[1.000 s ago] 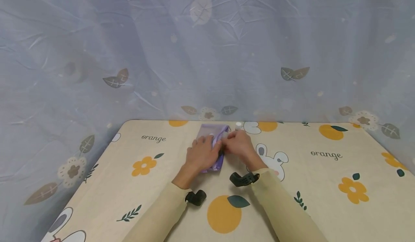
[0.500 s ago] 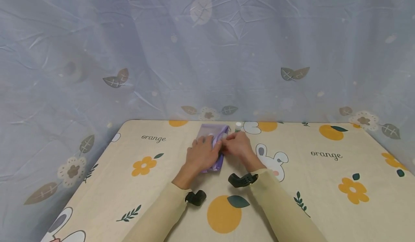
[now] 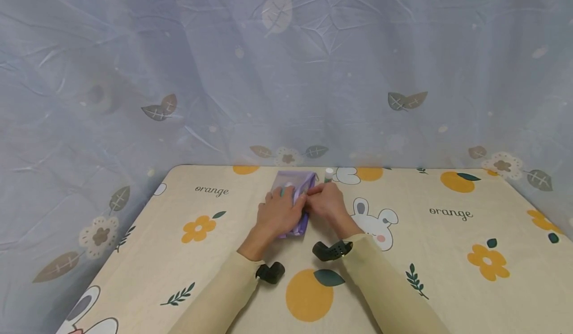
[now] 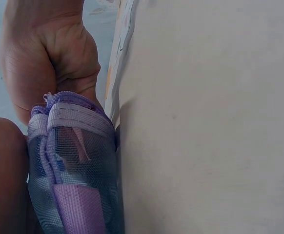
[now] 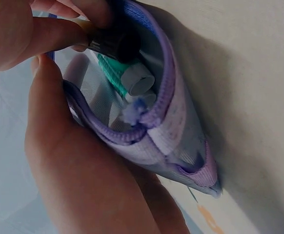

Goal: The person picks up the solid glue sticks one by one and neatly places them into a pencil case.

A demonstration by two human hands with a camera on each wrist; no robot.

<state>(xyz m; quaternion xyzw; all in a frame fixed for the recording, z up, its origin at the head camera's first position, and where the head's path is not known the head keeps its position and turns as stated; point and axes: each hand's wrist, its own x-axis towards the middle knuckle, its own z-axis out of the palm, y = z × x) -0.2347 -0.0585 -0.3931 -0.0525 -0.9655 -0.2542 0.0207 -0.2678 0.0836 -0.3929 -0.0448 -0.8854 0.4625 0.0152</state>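
Note:
A purple mesh zipper pouch [image 3: 309, 177] lies on the table with its zipped mouth spread apart, as the right wrist view shows. My left hand [image 3: 279, 213] lies over the pouch and holds the near side of its mouth, thumb at the zipper edge. With thumb and fingers, my right hand [image 3: 326, 202] pinches a small black cylinder [image 5: 115, 45], whose end is inside the mouth. Below it in the pouch, small green bottles with pale caps [image 5: 138, 79] lie side by side. In the left wrist view, the pouch's webbing-trimmed end [image 4: 81, 117] hides the cylinder.
Just beyond my right hand stands a small green bottle with a white cap [image 3: 329, 174]. A patterned cloth [image 3: 250, 294] covers the table, and a grey-blue curtain [image 3: 286, 75] hangs behind its far edge. Dark wrist cameras [image 3: 270, 273] sit on both wrists.
My right hand has shifted slightly left toward the pouch, taking the black cylinder into its mouth. More of the white-capped bottle shows behind it. The left hand stays on the pouch.

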